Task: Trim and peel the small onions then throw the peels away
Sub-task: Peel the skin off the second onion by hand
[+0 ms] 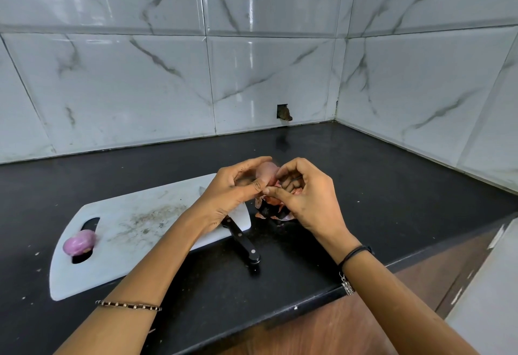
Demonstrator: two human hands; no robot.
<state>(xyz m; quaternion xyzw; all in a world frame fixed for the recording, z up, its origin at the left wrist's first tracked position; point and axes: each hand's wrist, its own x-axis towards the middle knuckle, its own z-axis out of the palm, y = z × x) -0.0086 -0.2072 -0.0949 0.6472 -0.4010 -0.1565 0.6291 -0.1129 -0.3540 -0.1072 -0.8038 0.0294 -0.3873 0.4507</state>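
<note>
My left hand grips a small pinkish onion above the black counter, just right of the white cutting board. My right hand pinches a strip of the onion's papery skin at its lower side. A pile of orange and dark peels lies on the counter under both hands. A peeled purple onion rests at the board's left end, by its handle slot. A black-handled knife lies across the board's right edge, its blade mostly hidden by my left hand.
The black counter runs back to marble-look tiled walls that meet in a corner at the right. A small hole is in the back wall. The counter's front edge drops to wooden cabinet fronts at lower right.
</note>
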